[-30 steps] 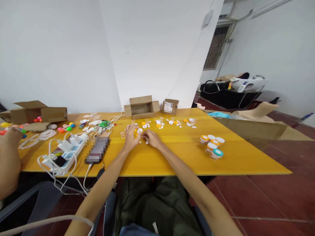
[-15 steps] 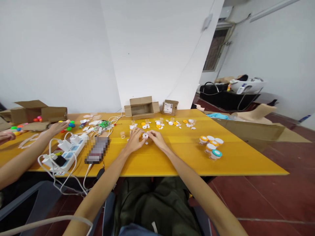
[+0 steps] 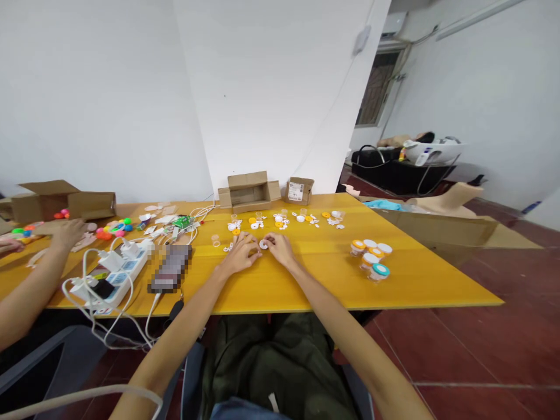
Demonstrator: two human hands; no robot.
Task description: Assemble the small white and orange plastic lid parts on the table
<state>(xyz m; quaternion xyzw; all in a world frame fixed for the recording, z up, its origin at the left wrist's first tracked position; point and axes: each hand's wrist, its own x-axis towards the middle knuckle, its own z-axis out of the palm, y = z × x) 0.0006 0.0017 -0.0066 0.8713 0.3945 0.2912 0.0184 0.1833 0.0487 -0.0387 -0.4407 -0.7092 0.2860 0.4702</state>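
A small white round disc is at the fingertips of my right hand, which pinches its right side just above the table. My left hand is beside the disc on the left, its fingers curved and its thumb apart from them, with nothing visible in its grasp. Small white plastic pieces and a yellow ring lie by the left hand's knuckles. Farther back are groups of parts: clear cups, yellow rings and white discs.
Several lidded clear jars stand to the right, one with a teal lid. Cardboard boxes are at the wall. On the left are a phone, a power strip with cables, and another person's arm near coloured balls.
My left hand's fingers have come away from the white disc, which stays with my right hand. The other person's hand has moved left. The view has shifted slightly.
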